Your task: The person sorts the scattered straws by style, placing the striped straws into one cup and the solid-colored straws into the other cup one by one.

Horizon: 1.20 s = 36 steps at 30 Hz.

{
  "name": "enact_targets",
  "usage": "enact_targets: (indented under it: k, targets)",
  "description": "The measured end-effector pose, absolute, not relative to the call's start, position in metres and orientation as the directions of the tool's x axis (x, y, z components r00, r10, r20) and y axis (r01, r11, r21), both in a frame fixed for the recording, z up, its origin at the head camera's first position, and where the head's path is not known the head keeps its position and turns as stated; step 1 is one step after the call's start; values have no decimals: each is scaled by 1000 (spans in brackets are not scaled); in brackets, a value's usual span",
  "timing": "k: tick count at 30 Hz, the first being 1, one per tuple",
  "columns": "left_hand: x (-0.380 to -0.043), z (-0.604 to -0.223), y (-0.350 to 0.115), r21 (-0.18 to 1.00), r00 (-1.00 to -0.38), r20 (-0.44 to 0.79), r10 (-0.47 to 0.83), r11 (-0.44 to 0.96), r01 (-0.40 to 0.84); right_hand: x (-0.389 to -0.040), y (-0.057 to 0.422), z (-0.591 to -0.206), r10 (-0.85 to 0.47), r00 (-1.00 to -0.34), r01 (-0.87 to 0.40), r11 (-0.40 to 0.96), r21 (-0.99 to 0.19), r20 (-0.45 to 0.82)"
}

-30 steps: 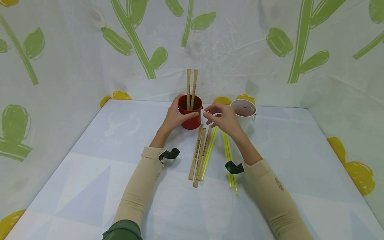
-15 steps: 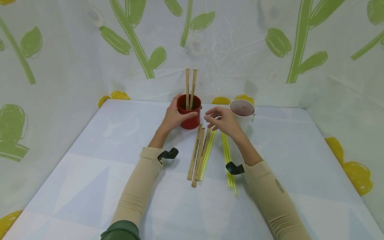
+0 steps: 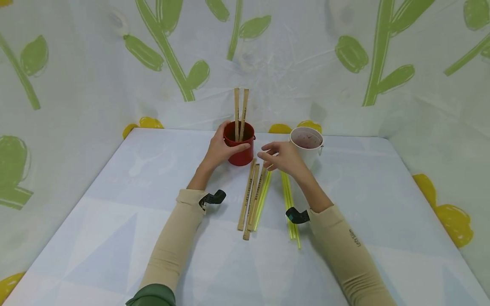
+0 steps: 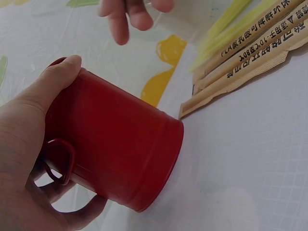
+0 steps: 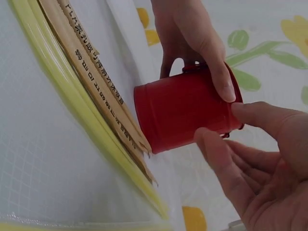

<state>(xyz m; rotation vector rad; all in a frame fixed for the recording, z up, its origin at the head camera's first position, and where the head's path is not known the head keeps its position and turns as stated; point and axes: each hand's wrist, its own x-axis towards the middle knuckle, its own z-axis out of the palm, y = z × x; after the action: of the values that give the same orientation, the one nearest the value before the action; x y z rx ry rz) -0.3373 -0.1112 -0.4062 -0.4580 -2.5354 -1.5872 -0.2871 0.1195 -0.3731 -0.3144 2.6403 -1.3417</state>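
My left hand (image 3: 220,149) grips a small red bucket (image 3: 242,156) from its left side, thumb across the front near the rim. Two paper-wrapped straws (image 3: 236,111) stand upright inside it. In the left wrist view, the red bucket (image 4: 115,139) shows a small looped handle mount beside the palm. Just right of the bucket hovers my right hand (image 3: 286,158), fingers loosely bent and apart, holding nothing. The right wrist view has the right hand (image 5: 274,159) close before the red bucket (image 5: 178,110); whether they touch is unclear there.
Several paper-wrapped straws (image 3: 249,202) lie in front of the red bucket, with yellow straws (image 3: 263,200) along their right side. More yellow straws (image 3: 288,197) lie further right. A white bucket (image 3: 310,156) stands behind the right hand. A patterned wall sheet (image 3: 291,76) rises behind the table.
My right hand has drifted slightly down and toward me, still beside the red bucket. The left hand keeps its grip; the whole view shifts slightly.
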Motion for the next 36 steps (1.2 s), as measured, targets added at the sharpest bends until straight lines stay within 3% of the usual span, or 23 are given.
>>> enact_targets:
  k: [8,15,36]
  targets:
    - [-338,-408,-112,866,-949,250,193,394,308,-289,114,-378,-240,-939,41,636,-770,-248]
    - [-339,-408,-112,876,-949,246,198,373,305,-288,111,-383,-232,-903,94,713,-695,-361]
    - [-337,-407,-111,861,-948,263,180,401,314,-272,88,-385,-181,-897,45,871,-490,-404]
